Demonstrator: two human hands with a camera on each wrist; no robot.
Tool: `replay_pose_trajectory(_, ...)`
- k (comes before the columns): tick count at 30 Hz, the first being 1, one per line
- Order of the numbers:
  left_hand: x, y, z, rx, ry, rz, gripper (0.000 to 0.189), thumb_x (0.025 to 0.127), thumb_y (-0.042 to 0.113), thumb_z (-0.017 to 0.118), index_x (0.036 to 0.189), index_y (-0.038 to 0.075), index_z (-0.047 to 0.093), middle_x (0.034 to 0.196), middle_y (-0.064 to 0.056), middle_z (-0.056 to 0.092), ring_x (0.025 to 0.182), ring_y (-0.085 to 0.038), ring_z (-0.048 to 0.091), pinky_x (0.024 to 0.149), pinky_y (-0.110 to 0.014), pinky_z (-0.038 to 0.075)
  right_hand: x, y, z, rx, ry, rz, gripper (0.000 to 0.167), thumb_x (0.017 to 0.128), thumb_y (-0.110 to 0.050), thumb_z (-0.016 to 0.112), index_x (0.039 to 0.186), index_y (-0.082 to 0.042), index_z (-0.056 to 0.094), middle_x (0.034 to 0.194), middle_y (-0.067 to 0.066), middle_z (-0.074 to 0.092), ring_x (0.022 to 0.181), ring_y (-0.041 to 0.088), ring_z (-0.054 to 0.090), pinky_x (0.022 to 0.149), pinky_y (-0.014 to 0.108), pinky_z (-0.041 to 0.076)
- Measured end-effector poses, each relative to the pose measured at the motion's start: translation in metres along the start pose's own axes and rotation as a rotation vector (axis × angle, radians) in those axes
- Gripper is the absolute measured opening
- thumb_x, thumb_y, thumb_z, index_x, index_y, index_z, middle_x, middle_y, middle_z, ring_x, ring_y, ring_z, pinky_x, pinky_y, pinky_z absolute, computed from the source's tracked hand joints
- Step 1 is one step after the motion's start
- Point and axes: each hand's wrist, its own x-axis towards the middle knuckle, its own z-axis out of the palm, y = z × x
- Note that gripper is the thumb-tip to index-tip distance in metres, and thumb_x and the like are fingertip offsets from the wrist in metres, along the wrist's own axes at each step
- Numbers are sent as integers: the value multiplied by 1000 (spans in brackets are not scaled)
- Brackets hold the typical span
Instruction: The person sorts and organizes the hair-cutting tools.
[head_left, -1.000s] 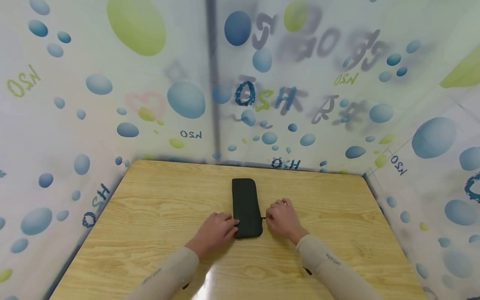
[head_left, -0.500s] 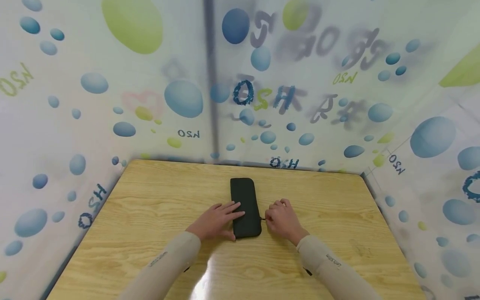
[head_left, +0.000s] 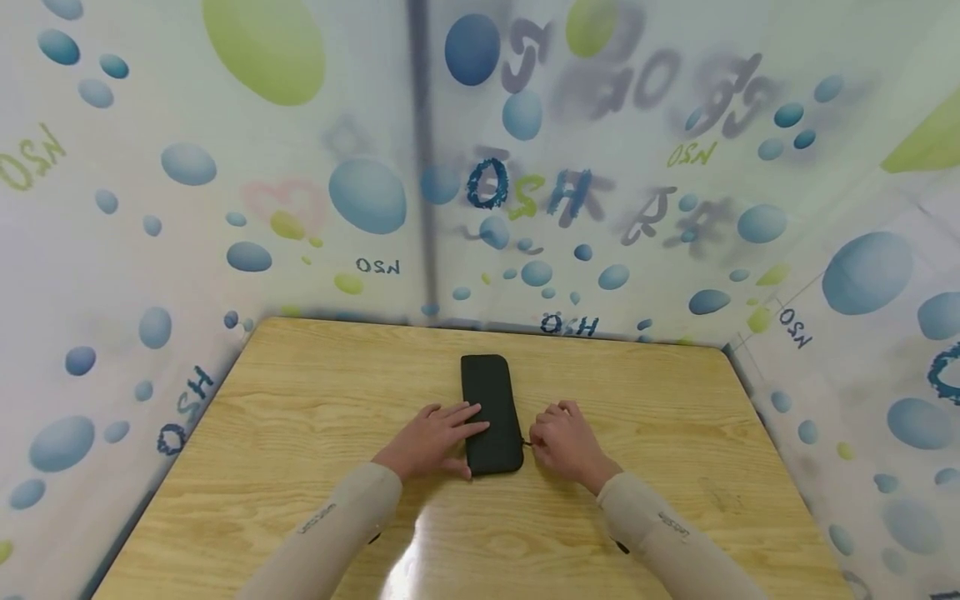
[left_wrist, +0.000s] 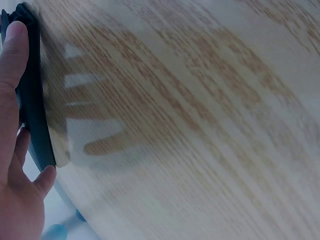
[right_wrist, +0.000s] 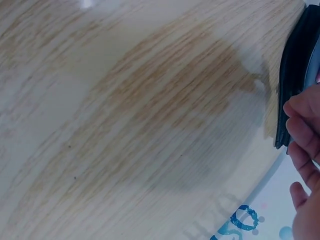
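Observation:
A flat black zippered case (head_left: 491, 387) lies lengthwise on the wooden table, its rounded corners on the right. My left hand (head_left: 431, 442) rests across its left edge, fingers straight and spread on top, thumb at the near left corner. The left wrist view shows that thumb (left_wrist: 14, 55) against the case's side (left_wrist: 37, 100). At the right edge, my right hand (head_left: 566, 442) pinches a short dark zipper pull (head_left: 527, 443) between thumb and curled fingers. In the right wrist view, the fingertips (right_wrist: 295, 107) are close beside the case's edge (right_wrist: 295, 60), and the pull is mostly hidden.
The light wooden table (head_left: 337, 375) reaches back to a white wall (head_left: 300, 275) printed with blue and green drops and letters. Similar printed panels stand along its left and right sides. A bright glare patch (head_left: 405, 558) shows near the front.
My left hand has shifted from the case's near left edge to lie with spread fingers on its top. My right hand has moved slightly nearer along the right edge with the zipper pull.

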Motion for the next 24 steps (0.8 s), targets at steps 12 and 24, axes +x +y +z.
replay_pose_trajectory(12,1,0,2,16,0,-2,79,81,65,60,149,30,40,160,-1,32,146,-21,33,109,-54,38,-9,1,-5,83,-50,-75,12,82,-22,72,72,-24,66,75,-11,60,84,13,54,97,45,39)
replay_pose_trajectory(24,-1,-1,1,-9,-8,-14,78,84,64,58,151,30,37,161,0,29,148,-20,30,111,-56,36,-12,-5,-4,126,-80,-155,8,84,-23,72,76,-23,70,76,-13,60,85,11,56,96,43,42)
